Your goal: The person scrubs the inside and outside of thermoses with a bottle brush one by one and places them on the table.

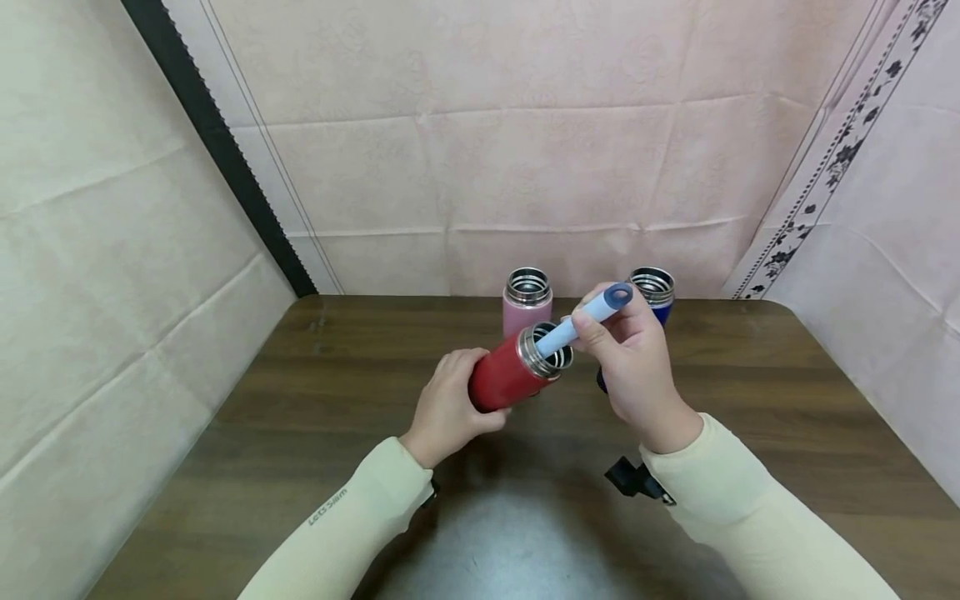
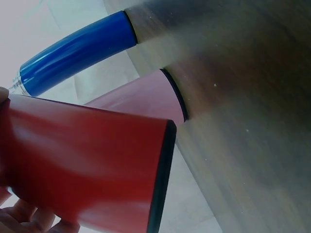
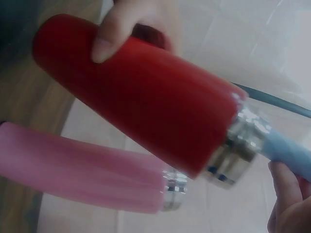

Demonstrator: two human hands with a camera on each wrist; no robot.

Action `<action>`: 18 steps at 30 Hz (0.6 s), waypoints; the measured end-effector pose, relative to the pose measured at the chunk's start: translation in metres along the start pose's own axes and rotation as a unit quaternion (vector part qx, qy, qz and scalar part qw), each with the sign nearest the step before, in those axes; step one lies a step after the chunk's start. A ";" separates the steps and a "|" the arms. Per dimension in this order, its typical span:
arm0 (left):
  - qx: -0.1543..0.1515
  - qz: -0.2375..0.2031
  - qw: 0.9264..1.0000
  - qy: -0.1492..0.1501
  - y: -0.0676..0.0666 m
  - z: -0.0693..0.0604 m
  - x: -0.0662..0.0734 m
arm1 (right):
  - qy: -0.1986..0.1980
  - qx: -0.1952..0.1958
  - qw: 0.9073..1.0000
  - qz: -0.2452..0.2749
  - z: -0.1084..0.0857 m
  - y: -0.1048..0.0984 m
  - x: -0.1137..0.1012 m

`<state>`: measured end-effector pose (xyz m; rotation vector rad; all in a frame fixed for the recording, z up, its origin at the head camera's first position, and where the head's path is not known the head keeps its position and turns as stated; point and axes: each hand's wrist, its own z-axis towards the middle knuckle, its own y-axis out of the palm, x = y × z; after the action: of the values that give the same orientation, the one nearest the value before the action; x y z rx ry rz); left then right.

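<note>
I see a red bottle (image 1: 506,377) leaning near the middle of the head view, its mouth toward the upper right. The left hand (image 1: 453,400) is wrapped round its side. The right hand (image 1: 637,367) pinches a light blue rod (image 1: 573,327); the rod's low end is down inside the red bottle, so I can't tell what is on it.

The red bottle looks smooth, so I think it could slip or twist if the left hand goes loose while the rod pushes. If the rod goes in crooked, it could get stuck on the metal neck. A pink bottle (image 1: 522,318) stands just behind, and a big swing could knock it over. The blue bottle (image 1: 662,312), partly behind the right hand, could get bumped by an elbow or knuckles.

I count three bottles, one of each colour, one rod, two hands and one table (image 1: 360,375).
</note>
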<state>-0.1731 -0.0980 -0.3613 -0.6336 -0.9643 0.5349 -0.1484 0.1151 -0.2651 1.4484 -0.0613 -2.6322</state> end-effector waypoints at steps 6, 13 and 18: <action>0.003 -0.002 1.000 0.003 -0.001 0.001 -0.005 | -0.035 0.016 0.997 0.063 0.005 -0.006 -0.009; 0.016 -0.001 1.000 -0.016 -0.004 -0.003 -0.012 | -0.077 0.024 0.987 0.141 0.011 -0.020 -0.025; 0.015 0.003 1.000 -0.014 -0.003 -0.003 -0.015 | -0.106 0.018 0.983 0.147 0.007 -0.022 -0.032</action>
<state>-0.1768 -0.1108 -0.3690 -0.6035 -0.9794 0.5649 -0.1394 0.1414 -0.2366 1.0661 -0.3215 -2.5362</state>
